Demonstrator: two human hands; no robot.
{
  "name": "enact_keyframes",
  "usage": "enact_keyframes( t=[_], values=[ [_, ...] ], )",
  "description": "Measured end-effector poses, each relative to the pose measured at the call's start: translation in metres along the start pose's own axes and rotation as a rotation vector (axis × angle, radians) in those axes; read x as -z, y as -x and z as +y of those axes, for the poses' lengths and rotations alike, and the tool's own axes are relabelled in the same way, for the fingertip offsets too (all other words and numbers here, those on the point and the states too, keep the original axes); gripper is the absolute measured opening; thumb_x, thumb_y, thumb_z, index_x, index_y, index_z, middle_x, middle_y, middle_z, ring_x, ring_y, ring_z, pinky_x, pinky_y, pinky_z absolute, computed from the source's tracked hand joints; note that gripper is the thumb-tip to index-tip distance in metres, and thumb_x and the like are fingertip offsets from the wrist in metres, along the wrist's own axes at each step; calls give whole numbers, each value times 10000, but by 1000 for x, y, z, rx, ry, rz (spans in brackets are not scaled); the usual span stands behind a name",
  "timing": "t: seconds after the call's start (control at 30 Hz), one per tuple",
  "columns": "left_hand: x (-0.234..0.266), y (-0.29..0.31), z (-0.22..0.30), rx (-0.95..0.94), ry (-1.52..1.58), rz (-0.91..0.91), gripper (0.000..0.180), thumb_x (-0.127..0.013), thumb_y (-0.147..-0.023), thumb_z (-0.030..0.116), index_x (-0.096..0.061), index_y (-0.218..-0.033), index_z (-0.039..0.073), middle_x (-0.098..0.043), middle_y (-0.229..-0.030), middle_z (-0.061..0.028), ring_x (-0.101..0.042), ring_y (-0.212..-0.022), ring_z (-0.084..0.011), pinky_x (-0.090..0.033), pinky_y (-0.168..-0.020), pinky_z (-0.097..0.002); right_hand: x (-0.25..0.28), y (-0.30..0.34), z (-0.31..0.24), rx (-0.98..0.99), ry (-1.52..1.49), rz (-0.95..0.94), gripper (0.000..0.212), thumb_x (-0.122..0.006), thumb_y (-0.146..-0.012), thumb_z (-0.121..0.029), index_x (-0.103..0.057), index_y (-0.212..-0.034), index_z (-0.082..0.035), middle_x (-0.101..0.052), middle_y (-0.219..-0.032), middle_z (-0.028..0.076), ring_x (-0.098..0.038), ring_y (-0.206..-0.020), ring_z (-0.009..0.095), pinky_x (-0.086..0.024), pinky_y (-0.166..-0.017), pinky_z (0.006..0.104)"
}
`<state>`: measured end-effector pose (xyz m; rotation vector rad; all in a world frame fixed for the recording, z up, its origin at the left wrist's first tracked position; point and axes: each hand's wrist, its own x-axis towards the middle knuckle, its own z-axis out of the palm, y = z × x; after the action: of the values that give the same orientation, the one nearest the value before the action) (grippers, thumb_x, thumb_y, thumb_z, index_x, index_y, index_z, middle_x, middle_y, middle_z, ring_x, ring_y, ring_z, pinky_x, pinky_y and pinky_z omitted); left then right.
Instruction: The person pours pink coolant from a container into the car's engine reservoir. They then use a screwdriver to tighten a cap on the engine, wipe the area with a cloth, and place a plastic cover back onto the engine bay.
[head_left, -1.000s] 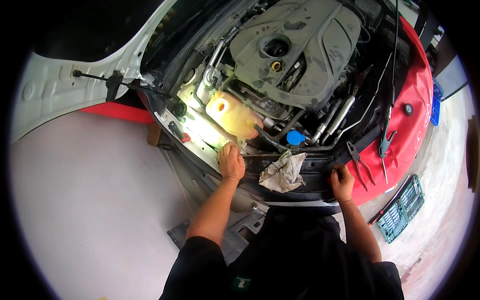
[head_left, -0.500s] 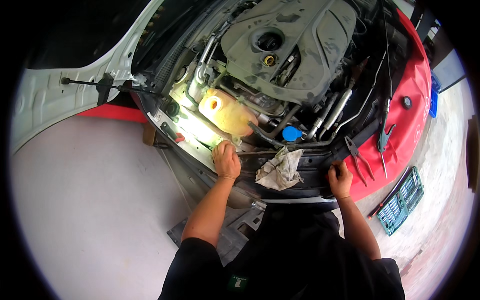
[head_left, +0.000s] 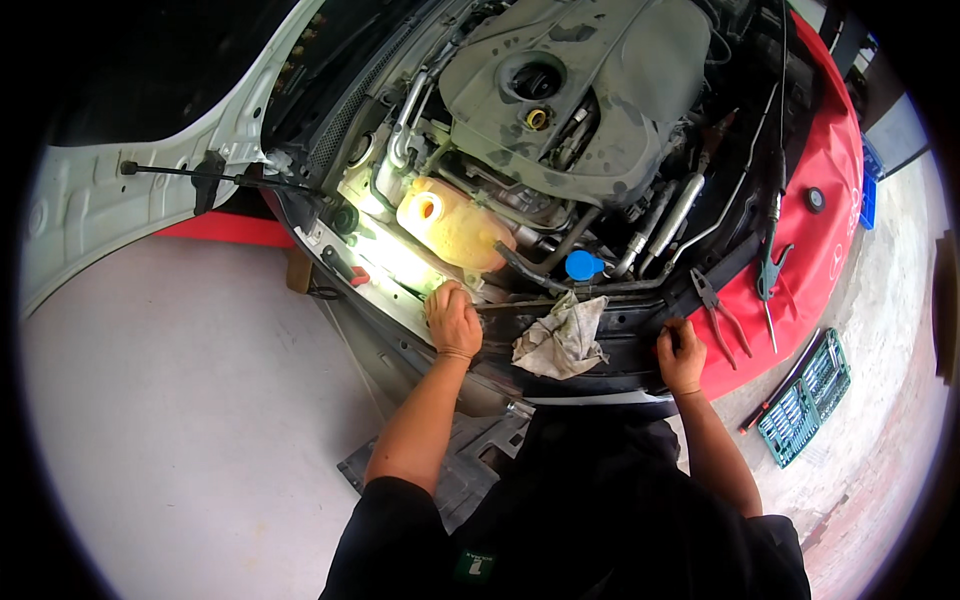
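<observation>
My left hand (head_left: 453,320) bends over the front corner of the engine bay, at the brightly lit strip just in front of the yellowed coolant tank (head_left: 450,228). Its fingers curl downward, and what they grip, if anything, is hidden. My right hand (head_left: 682,356) rests on the black front panel (head_left: 625,345) with fingers folded in; I cannot make out what is in it. Between the two hands lies a crumpled, stained rag (head_left: 562,338). A pair of long-nose pliers (head_left: 718,310) sits on the red fender cover (head_left: 810,265), just right of my right hand.
Behind the rag is a blue reservoir cap (head_left: 583,265). Locking pliers (head_left: 770,280) and a small round black part (head_left: 815,200) lie on the red cover. The engine cover (head_left: 590,100) fills the back. A socket set case (head_left: 808,400) lies on the floor at right.
The view has shifted very slightly. Both hands stay in the same places, and the rag and tools lie as before.
</observation>
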<state>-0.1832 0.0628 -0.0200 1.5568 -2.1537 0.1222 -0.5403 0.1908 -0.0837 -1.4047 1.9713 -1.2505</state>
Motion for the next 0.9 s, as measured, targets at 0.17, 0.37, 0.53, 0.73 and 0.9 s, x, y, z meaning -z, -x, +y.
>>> enact_keyframes(
  t=[0.17, 0.37, 0.53, 0.73, 0.9],
  values=[
    [2, 3, -2, -4, 3, 1, 79, -500, -817, 103, -551, -812, 42, -561, -1051, -128, -525, -985, -344, -379, -905, -446, -2, 3, -2, -6, 30, 3, 108, -639, -832, -72, -604, -934, -83, -611, -637, 79, -628, -561, 247, -474, -527, 343],
    [1, 3, -7, -10, 42, 17, 72, -504, -807, 95, -556, -825, 49, -565, -1052, -127, -521, -983, -351, -378, -892, -457, -9, 6, -3, -9, 75, 55, 104, -639, -834, -93, -602, -932, -87, -606, -640, 82, -619, -562, 255, -470, -528, 356],
    [3, 0, -9, -28, 99, 20, 98, -534, -781, 76, -564, -870, 47, -556, -1037, -132, -512, -951, -348, -385, -887, -470, -16, 8, -9, -72, 185, 124, 110, -642, -832, -121, -600, -930, -92, -627, -675, 91, -637, -609, 281, -487, -567, 377],
    [12, -3, -10, 31, 245, -5, 303, -543, -783, 78, -552, -1083, 31, -563, -1099, -168, -519, -1031, -379, -386, -935, -476, -34, 4, -22, -149, 408, 251, 128, -632, -837, -158, -590, -945, -103, -647, -782, 97, -640, -720, 333, -499, -645, 433],
    [43, -9, -45, -88, 360, 60, 347, -582, -761, 50, -544, -1106, 31, -569, -1056, -171, -545, -973, -369, -438, -862, -454, -56, 20, -26, -182, 564, 345, 154, -598, -856, -129, -582, -1001, -77, -647, -962, 111, -629, -885, 338, -492, -759, 427]
  ],
)
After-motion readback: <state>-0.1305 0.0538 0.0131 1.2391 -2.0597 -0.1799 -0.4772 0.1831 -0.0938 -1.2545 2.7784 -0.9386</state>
